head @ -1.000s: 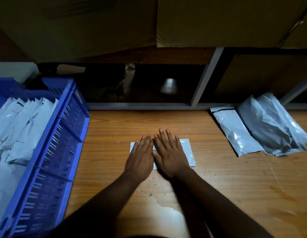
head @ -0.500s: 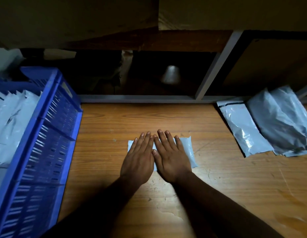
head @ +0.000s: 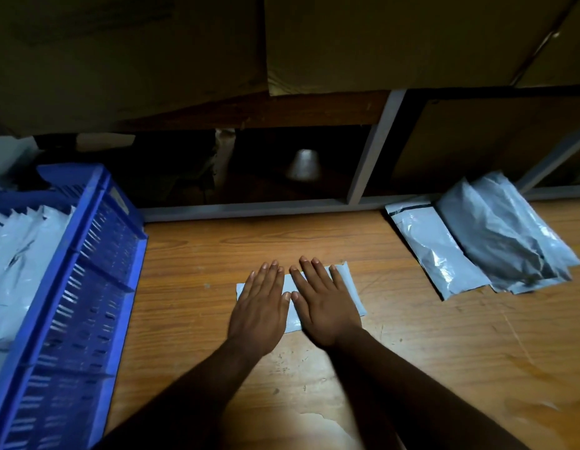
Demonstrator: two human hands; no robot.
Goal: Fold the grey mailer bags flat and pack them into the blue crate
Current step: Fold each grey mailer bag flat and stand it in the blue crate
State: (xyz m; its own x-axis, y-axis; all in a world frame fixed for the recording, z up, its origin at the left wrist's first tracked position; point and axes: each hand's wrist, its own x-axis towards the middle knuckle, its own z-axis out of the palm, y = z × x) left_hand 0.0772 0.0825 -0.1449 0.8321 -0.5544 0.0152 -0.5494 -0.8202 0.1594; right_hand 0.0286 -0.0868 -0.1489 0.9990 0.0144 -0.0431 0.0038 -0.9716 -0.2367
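Note:
A folded grey mailer bag [head: 348, 285] lies flat in the middle of the wooden table. My left hand [head: 261, 308] and my right hand [head: 324, 303] press down on it side by side, palms flat and fingers straight, covering most of it. The blue crate [head: 87, 287] stands at the left edge with several folded grey bags [head: 19, 258] stacked upright inside. A loose pile of unfolded grey mailer bags [head: 477, 241] lies at the back right of the table.
A grey metal shelf frame [head: 373, 151] runs along the table's back edge, with dark compartments behind it. Cardboard sheets [head: 379, 40] hang above. Bare wood [head: 444, 352] lies between the hands and the pile; a chipped patch [head: 311, 423] marks the near edge.
My hands have stayed pressed on the folded bag, spreading slightly apart. The camera view shifted a little, so the crate and pile sit differently in frame.

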